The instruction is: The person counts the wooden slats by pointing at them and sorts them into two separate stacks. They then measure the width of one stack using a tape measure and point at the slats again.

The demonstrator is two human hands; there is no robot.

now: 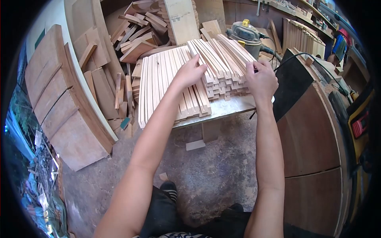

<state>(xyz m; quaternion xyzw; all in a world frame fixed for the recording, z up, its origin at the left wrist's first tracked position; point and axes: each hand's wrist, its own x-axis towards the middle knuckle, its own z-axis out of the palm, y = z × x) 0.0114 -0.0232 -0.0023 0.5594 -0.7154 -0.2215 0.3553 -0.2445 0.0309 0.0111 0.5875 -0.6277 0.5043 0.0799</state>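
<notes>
Pale wooden strips (216,59) lie side by side in a stack several layers high on a light-coloured work surface (230,109). My left hand (189,74) is at the left side of this stack, its fingers bent against the edge strips and the thumb pointing right. At the right side my right hand (262,81) has its fingers curled around the near end of the outermost strips. A lower, wider row of similar strips (158,75) spreads out to the left, partly under my left forearm.
Offcuts (139,33) are heaped behind the strips. A shop vacuum (246,35) stands at the back right. Curved wooden panels (67,99) lean on the left. A brown cabinet-like panel (309,139) flanks my right arm. Wood scraps (195,145) lie on the concrete floor.
</notes>
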